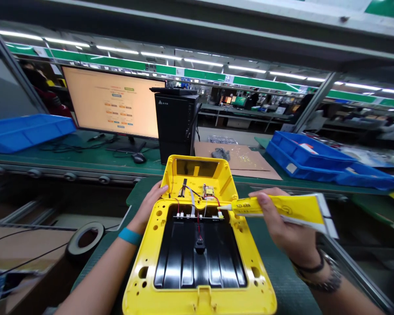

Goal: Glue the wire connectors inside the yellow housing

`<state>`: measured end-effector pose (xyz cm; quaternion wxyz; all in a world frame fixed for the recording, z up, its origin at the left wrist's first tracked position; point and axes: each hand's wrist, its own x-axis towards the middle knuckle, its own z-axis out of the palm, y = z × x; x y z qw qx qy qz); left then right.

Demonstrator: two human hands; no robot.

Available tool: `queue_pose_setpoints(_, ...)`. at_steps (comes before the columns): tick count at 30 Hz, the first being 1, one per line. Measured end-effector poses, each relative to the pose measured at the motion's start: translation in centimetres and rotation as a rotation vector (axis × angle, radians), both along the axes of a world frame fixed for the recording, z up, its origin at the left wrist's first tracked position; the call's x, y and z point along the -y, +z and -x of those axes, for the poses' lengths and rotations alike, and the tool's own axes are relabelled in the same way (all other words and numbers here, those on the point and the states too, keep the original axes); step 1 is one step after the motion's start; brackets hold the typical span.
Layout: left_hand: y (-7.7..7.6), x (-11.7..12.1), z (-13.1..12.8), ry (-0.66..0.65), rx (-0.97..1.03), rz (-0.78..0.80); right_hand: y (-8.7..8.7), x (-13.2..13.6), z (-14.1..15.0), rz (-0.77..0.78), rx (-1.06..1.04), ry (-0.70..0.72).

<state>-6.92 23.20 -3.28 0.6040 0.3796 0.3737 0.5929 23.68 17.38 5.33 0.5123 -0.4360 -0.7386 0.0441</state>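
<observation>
A yellow plastic case [139, 280] lies opened out in front of me, its smaller upper half tilted up at the far side. Black ribbed panels [180, 258] fill the near half, with a row of white wire connectors [192, 215] along their top edge. My right hand [276, 218] grips a yellow glue tube [285, 208] marked SD-688. The tube's pale nozzle points left, over the connectors at the right end; whether it touches them I cannot tell. My left hand [153, 199] holds the left edge of the case near the hinge, its fingers partly hidden behind the wall.
Behind the case, a green bench holds a lit monitor [114, 103], a black computer tower [175, 124] and a mouse [138, 158]. Blue trays [29, 131] stand left, more blue bins [308, 153] right. Cardboard [249, 159] lies between. A tape roll [85, 240] sits at left.
</observation>
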Motion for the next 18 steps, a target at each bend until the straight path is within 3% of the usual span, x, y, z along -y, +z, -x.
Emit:
queue_pose_setpoints(4,-0.3,-0.1,0.2,-0.009,0.008,-0.012,0.2,-0.2,1.1,-0.003,-0.102,-0.066)
queue_pose_setpoints(13,-1.7,-0.9,0.7,-0.001,0.012,-0.037,0.8,-1.3,5.3,0.09,-0.012,0.201)
queue_pose_setpoints(18,-2.0,-0.9,0.8,-0.004,0.007,-0.054,-0.4,-1.9,5.3,0.131,0.015,0.185)
